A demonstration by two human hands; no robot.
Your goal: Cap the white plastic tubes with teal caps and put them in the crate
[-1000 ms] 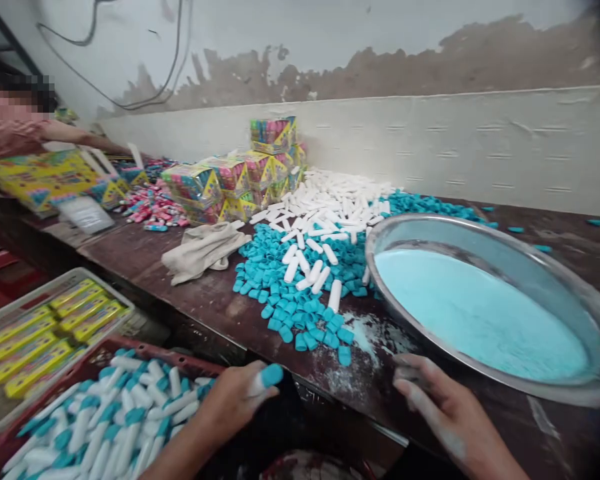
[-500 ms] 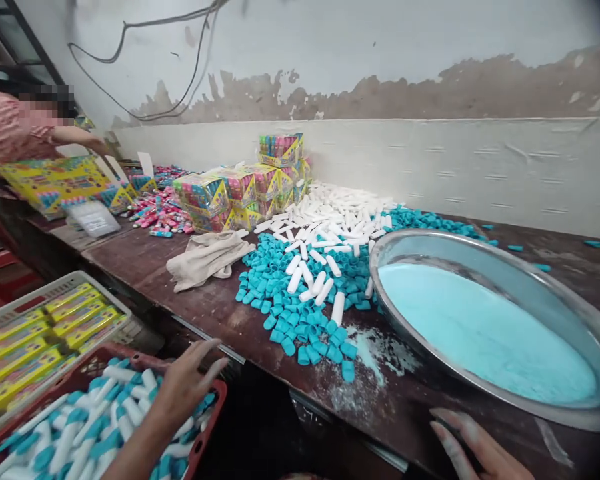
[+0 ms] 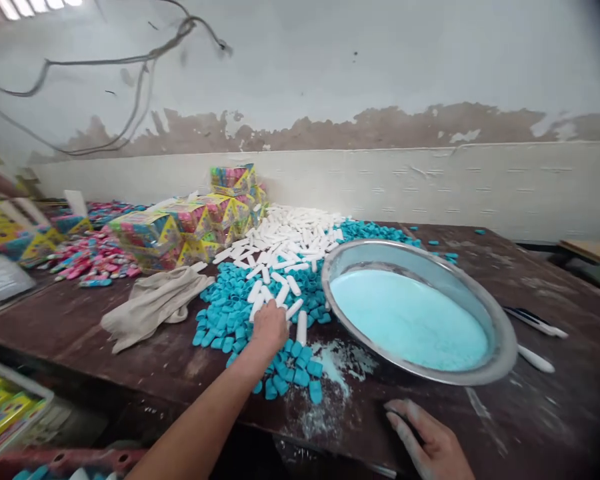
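Observation:
My left hand point(image 3: 271, 328) reaches over the heap on the table, its fingertips down among white plastic tubes point(image 3: 282, 293) that lie on teal caps point(image 3: 230, 313). The back of the hand hides the fingers, so I cannot tell whether they grip a tube. One white tube point(image 3: 301, 328) stands upright just right of this hand. My right hand point(image 3: 425, 437) rests near the table's front edge, thumb and fingers apart and dusted with pale powder, holding nothing. Beyond it stands a wide metal basin point(image 3: 500, 347) with light blue powder point(image 3: 410, 320) inside.
A crumpled cloth point(image 3: 155, 303) lies left of the caps. Behind it are stacked display boxes point(image 3: 180, 230) and pink tubes point(image 3: 97, 257). A red crate point(image 3: 75, 460) and a pale crate point(image 3: 45, 393) sit below the table's left side. Another person's arm point(image 3: 0, 181) shows at far left.
My left hand has moved from above the red crate to the white tubes on the table. The view has turned right, showing tools beyond the basin. My right hand stays near the table edge.

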